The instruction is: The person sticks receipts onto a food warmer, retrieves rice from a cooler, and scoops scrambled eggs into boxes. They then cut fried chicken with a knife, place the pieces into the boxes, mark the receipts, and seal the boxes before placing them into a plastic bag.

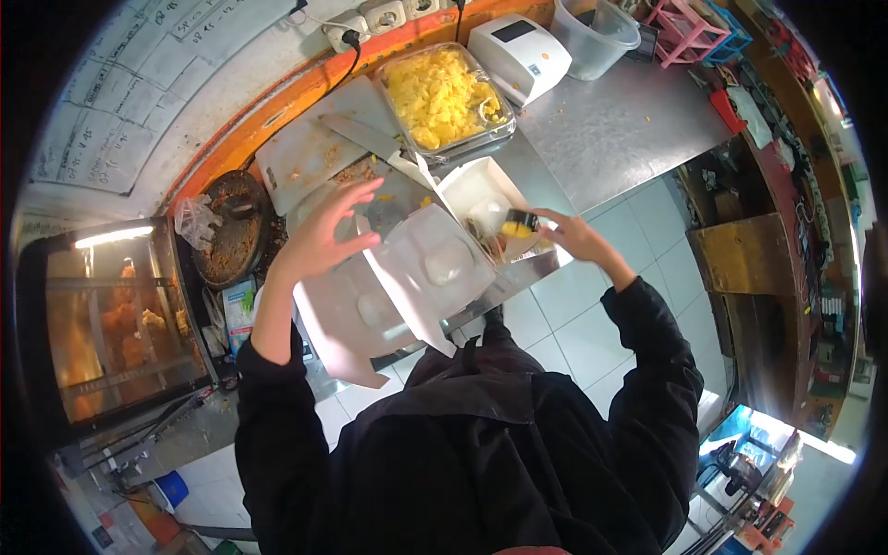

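Black-and-yellow item (520,224), markings illegible: grasped in right hand (581,240), at white box (451,192). Left hand (319,231): fingers spread, released, near open cartons (421,245); pale rounded contents indistinct.

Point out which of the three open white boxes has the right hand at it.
The rightmost box; the right hand holds a small black-and-yellow item there, unlike at the other two.

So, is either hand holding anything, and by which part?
The right hand holds a small black-and-yellow item by its right edge; the left hand holds nothing.
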### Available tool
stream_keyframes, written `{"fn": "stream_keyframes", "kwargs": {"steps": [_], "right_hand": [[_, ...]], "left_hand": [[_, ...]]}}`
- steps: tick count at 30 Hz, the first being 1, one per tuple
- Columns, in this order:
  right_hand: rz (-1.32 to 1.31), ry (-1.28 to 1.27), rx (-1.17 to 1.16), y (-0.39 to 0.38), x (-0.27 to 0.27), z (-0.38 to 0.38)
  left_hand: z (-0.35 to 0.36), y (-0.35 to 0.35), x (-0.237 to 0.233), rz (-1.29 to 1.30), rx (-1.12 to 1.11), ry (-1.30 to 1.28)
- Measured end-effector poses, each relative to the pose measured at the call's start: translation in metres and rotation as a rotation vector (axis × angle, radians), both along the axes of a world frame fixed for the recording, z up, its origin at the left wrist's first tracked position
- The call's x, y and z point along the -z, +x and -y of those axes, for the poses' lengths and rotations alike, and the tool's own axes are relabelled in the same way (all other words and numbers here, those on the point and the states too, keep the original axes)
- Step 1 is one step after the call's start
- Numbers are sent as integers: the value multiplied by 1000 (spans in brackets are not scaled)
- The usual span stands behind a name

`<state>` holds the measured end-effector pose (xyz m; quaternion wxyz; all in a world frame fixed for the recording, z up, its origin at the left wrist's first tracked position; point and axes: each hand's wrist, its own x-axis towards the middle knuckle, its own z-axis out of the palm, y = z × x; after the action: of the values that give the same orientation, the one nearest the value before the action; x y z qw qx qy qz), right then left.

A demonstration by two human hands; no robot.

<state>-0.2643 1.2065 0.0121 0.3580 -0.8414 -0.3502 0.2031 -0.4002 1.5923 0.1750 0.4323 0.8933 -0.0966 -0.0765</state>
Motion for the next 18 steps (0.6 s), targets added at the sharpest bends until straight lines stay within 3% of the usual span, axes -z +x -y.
{"fn": "stream_keyframes", "kwargs": {"steps": [1,2,4,8,10,11,14,18], "right_hand": [[-51,-271,32,-15,-45,-13],[164,-445,-68,-20,-45,-14],[293,-414,-115,-26,-39,-11],[284,-418,-205,-11,-35,0],[183,-106,-181,7,-29,9],[0,-85,-179,15,-36,9],[-190,6,-228,32,-29,8],[-143,-35,-322,37,-34,0]], "left_hand": [[1,-11,1,0,-15,3],[3,-22,1,5,-89,-61],[10,-42,3,13,-183,-124],[38,-76,11,89,-524,-118],[64,-86,18,106,-684,-113],[79,-93,24,131,-776,-176],[126,-98,24,162,-973,-245],[187,-79,39,302,-1155,-412]]}}
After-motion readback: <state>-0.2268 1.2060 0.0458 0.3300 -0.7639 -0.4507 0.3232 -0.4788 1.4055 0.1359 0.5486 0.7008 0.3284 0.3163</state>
